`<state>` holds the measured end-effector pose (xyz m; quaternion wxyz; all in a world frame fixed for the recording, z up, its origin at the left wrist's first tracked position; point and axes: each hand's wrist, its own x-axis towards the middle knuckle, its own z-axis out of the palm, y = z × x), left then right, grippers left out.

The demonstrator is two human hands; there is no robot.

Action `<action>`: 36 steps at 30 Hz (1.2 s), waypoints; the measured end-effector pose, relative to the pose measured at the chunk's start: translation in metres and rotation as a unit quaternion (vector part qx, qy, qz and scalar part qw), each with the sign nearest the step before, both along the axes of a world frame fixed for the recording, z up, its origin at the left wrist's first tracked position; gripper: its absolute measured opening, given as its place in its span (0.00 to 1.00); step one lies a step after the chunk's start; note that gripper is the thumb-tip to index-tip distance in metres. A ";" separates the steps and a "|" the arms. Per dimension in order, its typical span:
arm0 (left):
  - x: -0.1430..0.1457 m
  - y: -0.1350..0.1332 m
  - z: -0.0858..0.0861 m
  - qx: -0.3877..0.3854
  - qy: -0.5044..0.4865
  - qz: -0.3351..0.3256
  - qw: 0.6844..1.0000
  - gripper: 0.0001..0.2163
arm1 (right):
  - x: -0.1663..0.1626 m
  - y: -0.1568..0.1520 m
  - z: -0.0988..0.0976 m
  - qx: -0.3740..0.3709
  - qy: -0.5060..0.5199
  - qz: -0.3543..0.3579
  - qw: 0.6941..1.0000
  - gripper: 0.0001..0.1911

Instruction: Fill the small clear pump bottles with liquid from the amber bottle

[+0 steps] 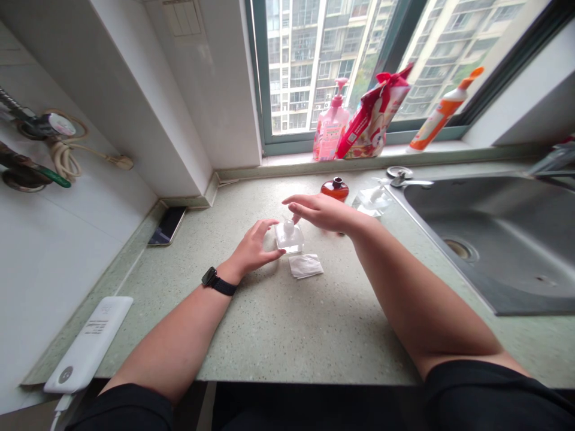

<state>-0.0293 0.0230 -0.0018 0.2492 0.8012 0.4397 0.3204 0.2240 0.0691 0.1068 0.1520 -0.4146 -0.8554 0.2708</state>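
Observation:
A small clear square bottle (290, 240) stands upright on the counter, its narrow neck at the top. My left hand (256, 245) grips it from the left, thumb at the front and fingers at the back. Just above and to the right of the neck is my right hand (321, 212), fingers stretched out and thumb apart; whether a fingertip touches the bottle is unclear. A folded white tissue (306, 266) lies in front of the bottle. Behind my right hand are an amber bottle (335, 190) with an uncapped neck and a clear pump bottle (374, 197), partly hidden.
On the right is a steel sink (449, 287). A pink pump bottle (330, 134), a red bag (375, 117) and an orange-white bottle (442, 114) stand on the windowsill. Along the left lie a phone (167, 226) and a white power bank (90, 344) with a cable.

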 end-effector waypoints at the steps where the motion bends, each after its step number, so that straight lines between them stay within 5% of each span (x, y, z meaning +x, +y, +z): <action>1: 0.000 0.000 0.001 0.002 0.004 0.002 1.000 0.33 | 0.001 0.001 0.000 0.003 -0.001 -0.001 1.000 0.23; 12: 0.001 -0.002 0.004 0.013 0.029 0.011 0.999 0.32 | -0.004 -0.003 -0.002 0.004 0.004 0.006 1.000 0.23; 19: 0.000 -0.001 0.003 0.007 0.027 0.009 1.000 0.33 | 0.000 0.004 -0.004 0.064 -0.005 -0.058 0.996 0.21; 26: 0.000 -0.001 0.004 0.003 0.023 0.008 1.000 0.32 | -0.009 -0.003 -0.005 0.045 0.006 0.007 0.999 0.21; 36: 0.001 -0.001 0.005 0.001 0.024 0.009 1.000 0.33 | -0.007 -0.002 -0.005 0.052 0.006 -0.010 0.999 0.21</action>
